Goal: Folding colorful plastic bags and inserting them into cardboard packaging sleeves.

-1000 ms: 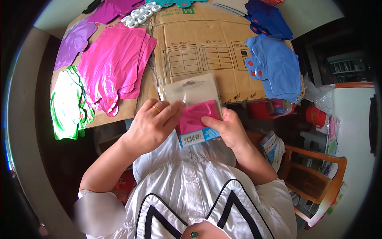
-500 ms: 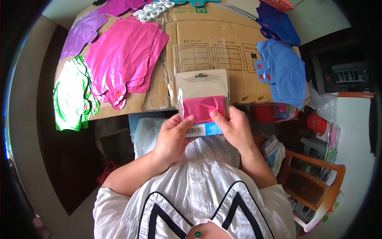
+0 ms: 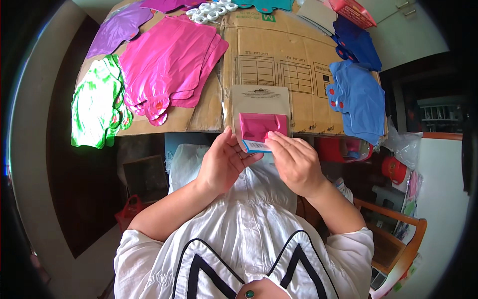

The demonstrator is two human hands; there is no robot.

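Observation:
A clear plastic sleeve holds a pale card (image 3: 261, 98) with a hang hole and a blue lower end with a barcode. Across its middle lies a folded piece of shiny pink foil (image 3: 259, 124). Thumb and fingers of my right hand (image 3: 298, 167) pinch the lower right of this package, over the foil's edge. My left hand (image 3: 221, 162) is turned palm up beside the lower left corner, its fingers apart and nothing held in it. The package's upper part lies over the front edge of a flattened cardboard sheet (image 3: 279, 42).
On the cardboard's left are flat foil balloons in pink (image 3: 169, 60), green and white (image 3: 97, 104), and purple (image 3: 117, 30). Light blue balloons (image 3: 356, 97) and dark blue ones (image 3: 353, 42) lie right. White ribbon rolls (image 3: 211, 12) sit at the back. A wooden chair (image 3: 413, 239) stands right.
My left hand has let go of the package and opened. My right hand has shifted to pinch its lower right, and the package has moved slightly right. The whole view has shifted a little.

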